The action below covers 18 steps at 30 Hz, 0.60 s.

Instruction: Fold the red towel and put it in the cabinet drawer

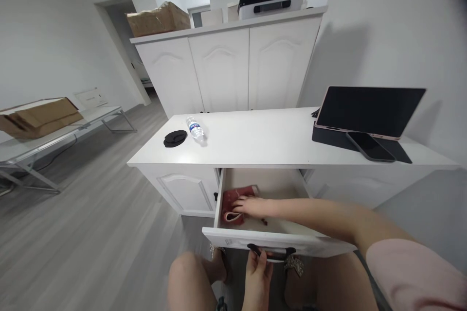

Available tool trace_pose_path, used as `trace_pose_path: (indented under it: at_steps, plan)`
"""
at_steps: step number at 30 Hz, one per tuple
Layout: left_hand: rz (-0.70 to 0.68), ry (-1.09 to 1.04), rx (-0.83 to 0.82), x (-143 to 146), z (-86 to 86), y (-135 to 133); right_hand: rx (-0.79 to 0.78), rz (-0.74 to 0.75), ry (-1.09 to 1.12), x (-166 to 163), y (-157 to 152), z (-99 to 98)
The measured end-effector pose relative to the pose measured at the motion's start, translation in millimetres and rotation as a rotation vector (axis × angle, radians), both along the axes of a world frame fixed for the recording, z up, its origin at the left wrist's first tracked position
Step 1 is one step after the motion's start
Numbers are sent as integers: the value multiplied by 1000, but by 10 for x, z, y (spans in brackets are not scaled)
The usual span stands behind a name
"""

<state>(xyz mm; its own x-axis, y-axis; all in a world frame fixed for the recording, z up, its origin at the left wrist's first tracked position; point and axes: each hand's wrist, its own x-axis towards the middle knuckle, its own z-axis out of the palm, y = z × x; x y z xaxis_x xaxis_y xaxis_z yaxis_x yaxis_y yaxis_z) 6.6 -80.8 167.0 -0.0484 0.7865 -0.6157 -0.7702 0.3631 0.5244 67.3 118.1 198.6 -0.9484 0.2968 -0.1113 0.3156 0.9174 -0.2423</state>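
Red cloth (228, 198), folded with pale edging, lies in the left part of the pulled-out drawer (306, 240). The right hand (250, 206) reaches in and rests on it, fingers somewhat spread; whether they pinch the fabric I cannot tell. Small dark bits (264, 222) lie on the drawer bottom beside that hand. The left hand (260, 268) is closed around the black handle (290, 251) on the drawer front.

A hard pull on the handle could draw the drawer too far and tip it toward the knees just below. Pushing it in while the right forearm crosses its front edge could pinch the arm. Lifting the cloth by one layer might let its folds open.

Above, the white table (248, 136) carries a water bottle (195, 129), a tablet (370, 111) and a phone (371, 146).
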Motion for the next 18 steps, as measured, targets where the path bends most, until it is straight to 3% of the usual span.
trace_pose_path:
  at_steps: [3,7,12,18]
  plan:
    - [2,-8,75,1,-34,-18,24,-76,-4,-26,170,-49]
    - [43,17,59,15,-104,-22,-2,-229,-35,-105,395,-91]
    - [1,6,52,-3,-172,-2,11,-381,-22,-193,645,-117]
    - [19,14,42,-4,-138,15,16,-516,-47,-43,823,-106]
